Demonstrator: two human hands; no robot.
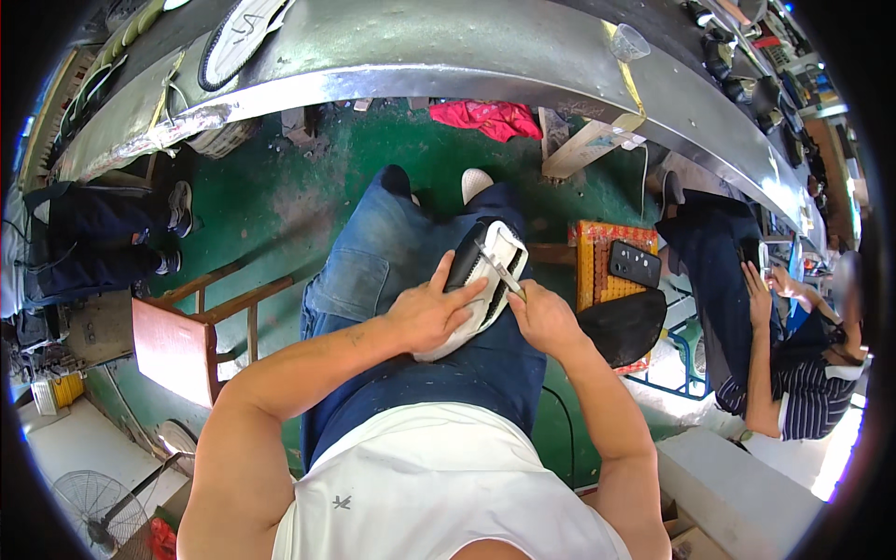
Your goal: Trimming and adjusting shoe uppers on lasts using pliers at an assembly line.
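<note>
A black and white shoe (448, 343) lies tilted across my thighs, its dark side to the left and its white part to the right. My left hand (435, 310) grips it from the left, index finger stretched along the dark side and the other fingers pressed over the white part. In my right hand (545, 317) is a hand tool (500, 267) with a narrow grey metal end and a short light handle. The metal end lies over the shoe's upper part; its exact kind I cannot make out.
A long metal workbench (373, 79) runs across in front, bearing a white shoe sole (241, 42) and a clear cup (629, 43). At right a stool (588, 280) carries a phone (635, 263); beyond sits another person (747, 308). At left stand a wooden chair (177, 350) and someone's legs (103, 229).
</note>
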